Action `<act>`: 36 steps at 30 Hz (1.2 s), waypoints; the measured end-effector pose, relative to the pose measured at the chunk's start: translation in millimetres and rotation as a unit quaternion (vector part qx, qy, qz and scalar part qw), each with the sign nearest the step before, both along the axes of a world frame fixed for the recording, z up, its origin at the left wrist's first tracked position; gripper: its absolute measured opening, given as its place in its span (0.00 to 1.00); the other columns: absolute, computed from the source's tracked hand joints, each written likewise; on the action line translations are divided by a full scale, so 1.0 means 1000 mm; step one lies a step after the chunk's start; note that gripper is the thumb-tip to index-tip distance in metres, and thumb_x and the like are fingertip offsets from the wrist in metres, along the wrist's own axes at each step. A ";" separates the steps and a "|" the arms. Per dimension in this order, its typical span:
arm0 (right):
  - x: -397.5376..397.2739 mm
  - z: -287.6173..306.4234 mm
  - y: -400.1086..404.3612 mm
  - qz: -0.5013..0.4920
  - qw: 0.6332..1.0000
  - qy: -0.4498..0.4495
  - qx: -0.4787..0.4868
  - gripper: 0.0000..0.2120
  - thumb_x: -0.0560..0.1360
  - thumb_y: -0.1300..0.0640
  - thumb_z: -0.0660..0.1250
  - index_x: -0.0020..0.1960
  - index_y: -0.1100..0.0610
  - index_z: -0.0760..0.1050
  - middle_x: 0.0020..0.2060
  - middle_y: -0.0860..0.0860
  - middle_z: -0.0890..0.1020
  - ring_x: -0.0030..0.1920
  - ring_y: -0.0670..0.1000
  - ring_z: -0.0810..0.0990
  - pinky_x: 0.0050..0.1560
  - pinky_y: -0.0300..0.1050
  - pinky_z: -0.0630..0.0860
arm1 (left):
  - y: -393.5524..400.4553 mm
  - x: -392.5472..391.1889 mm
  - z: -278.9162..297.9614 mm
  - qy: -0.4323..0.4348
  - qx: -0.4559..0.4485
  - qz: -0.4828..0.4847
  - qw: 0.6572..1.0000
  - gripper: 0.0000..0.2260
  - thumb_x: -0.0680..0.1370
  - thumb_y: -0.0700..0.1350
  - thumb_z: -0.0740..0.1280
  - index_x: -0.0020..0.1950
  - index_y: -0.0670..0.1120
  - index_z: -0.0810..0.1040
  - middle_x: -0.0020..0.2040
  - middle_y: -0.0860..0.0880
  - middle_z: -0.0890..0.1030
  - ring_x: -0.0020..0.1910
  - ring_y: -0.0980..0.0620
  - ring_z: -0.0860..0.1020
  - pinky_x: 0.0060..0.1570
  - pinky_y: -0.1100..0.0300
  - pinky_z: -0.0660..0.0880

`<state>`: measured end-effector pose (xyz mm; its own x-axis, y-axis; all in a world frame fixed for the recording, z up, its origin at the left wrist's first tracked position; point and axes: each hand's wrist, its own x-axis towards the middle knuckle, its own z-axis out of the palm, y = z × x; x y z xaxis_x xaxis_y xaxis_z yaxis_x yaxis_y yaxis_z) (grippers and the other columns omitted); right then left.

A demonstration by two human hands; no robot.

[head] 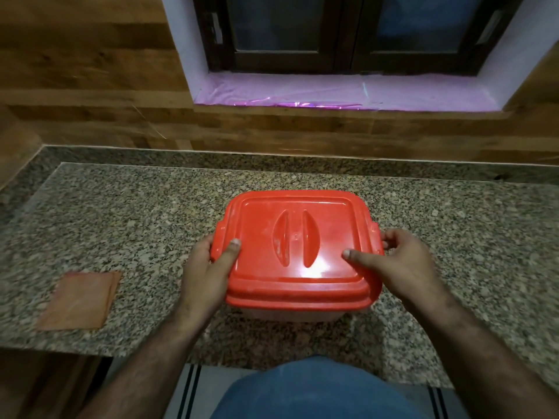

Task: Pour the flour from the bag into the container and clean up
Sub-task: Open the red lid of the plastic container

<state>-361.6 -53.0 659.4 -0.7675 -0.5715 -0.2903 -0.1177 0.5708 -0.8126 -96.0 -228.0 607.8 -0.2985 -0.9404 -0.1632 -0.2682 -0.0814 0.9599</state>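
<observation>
A clear plastic container (pixel 290 314) with a red lid (pixel 296 246) stands on the granite counter (pixel 151 213), in the middle near the front edge. The lid sits on top of it. My left hand (pixel 208 273) grips the lid's left side, thumb lying on top and fingers curled under the edge. My right hand (pixel 399 264) grips the right side the same way, thumb on the lid and fingers around the side latch. A flat brownish folded bag (pixel 80 300) lies on the counter to the left of the container. No flour can be seen.
A wood-panelled wall runs behind the counter, with a dark-framed window (pixel 348 34) and a purple-lined sill (pixel 302 92). The counter's front edge steps back at the lower left, where a wooden cabinet (pixel 45 385) shows below.
</observation>
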 end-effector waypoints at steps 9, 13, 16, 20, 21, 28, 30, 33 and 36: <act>0.014 0.032 -0.007 -0.045 0.940 -0.209 -0.265 0.30 0.66 0.71 0.80 0.65 0.64 0.74 0.53 0.63 0.87 0.47 0.63 0.89 0.42 0.58 0.87 | 0.002 0.005 0.016 0.012 0.019 0.008 1.000 0.17 0.83 0.56 0.70 0.71 0.53 0.81 0.59 0.52 0.88 0.55 0.52 0.88 0.56 0.46 0.86; 0.014 0.053 -0.011 -0.016 0.903 -0.284 -0.322 0.28 0.66 0.73 0.75 0.65 0.64 0.77 0.54 0.63 0.88 0.48 0.63 0.88 0.48 0.62 0.87 | 0.011 0.004 0.050 0.029 0.000 -0.014 0.999 0.17 0.87 0.58 0.61 0.68 0.52 0.81 0.56 0.52 0.89 0.54 0.54 0.88 0.48 0.59 0.84; 0.001 0.069 -0.010 -0.030 0.884 -0.268 -0.383 0.29 0.66 0.71 0.73 0.67 0.67 0.77 0.49 0.60 0.88 0.44 0.57 0.88 0.46 0.57 0.88 | 0.018 0.003 0.065 0.018 -0.115 0.060 0.991 0.24 0.87 0.62 0.57 0.80 0.53 0.70 0.72 0.54 0.78 0.70 0.54 0.78 0.65 0.51 0.76; -0.030 0.086 -0.003 -0.068 0.859 -0.164 -0.480 0.24 0.71 0.73 0.72 0.67 0.70 0.77 0.50 0.59 0.86 0.44 0.55 0.87 0.47 0.51 0.85 | 0.041 -0.010 0.065 -0.025 -0.336 0.011 0.941 0.23 0.84 0.60 0.61 0.78 0.55 0.72 0.72 0.53 0.75 0.71 0.54 0.74 0.67 0.55 0.73; -0.036 0.089 -0.001 -0.075 0.852 -0.135 -0.500 0.23 0.71 0.73 0.73 0.66 0.68 0.78 0.51 0.59 0.86 0.45 0.55 0.87 0.49 0.52 0.85 | 0.047 -0.017 0.062 -0.054 -0.377 -0.051 0.923 0.22 0.83 0.60 0.62 0.74 0.52 0.77 0.69 0.53 0.78 0.68 0.54 0.75 0.63 0.56 0.75; -0.061 0.091 0.027 -0.086 0.863 0.159 -0.472 0.20 0.69 0.63 0.83 0.54 0.46 0.81 0.50 0.46 0.88 0.52 0.50 0.89 0.52 0.50 0.86 | 0.083 -0.071 0.022 -0.323 -0.439 -0.432 0.718 0.29 0.85 0.68 0.50 0.47 0.50 0.81 0.39 0.52 0.81 0.41 0.49 0.79 0.41 0.49 0.78; -0.061 0.080 0.032 -0.039 0.878 0.233 -0.415 0.20 0.70 0.62 0.83 0.51 0.42 0.80 0.47 0.40 0.86 0.47 0.40 0.86 0.48 0.38 0.84 | 0.085 -0.075 0.015 -0.321 -0.461 -0.420 0.712 0.28 0.86 0.65 0.49 0.43 0.50 0.78 0.37 0.51 0.79 0.39 0.48 0.78 0.39 0.49 0.77; -0.066 0.041 0.037 0.028 0.898 0.304 -0.316 0.18 0.72 0.63 0.81 0.52 0.43 0.82 0.41 0.41 0.85 0.41 0.38 0.83 0.44 0.36 0.82 | 0.083 -0.073 0.012 -0.304 -0.466 -0.415 0.720 0.27 0.87 0.65 0.50 0.41 0.50 0.76 0.35 0.52 0.76 0.38 0.49 0.77 0.37 0.51 0.75; -0.076 -0.008 0.040 0.062 0.914 0.363 -0.171 0.17 0.73 0.61 0.80 0.60 0.54 0.86 0.46 0.56 0.86 0.42 0.53 0.82 0.44 0.42 0.79 | 0.085 -0.074 0.013 -0.293 -0.460 -0.418 0.726 0.25 0.87 0.65 0.52 0.40 0.50 0.74 0.34 0.54 0.73 0.38 0.49 0.77 0.37 0.52 0.72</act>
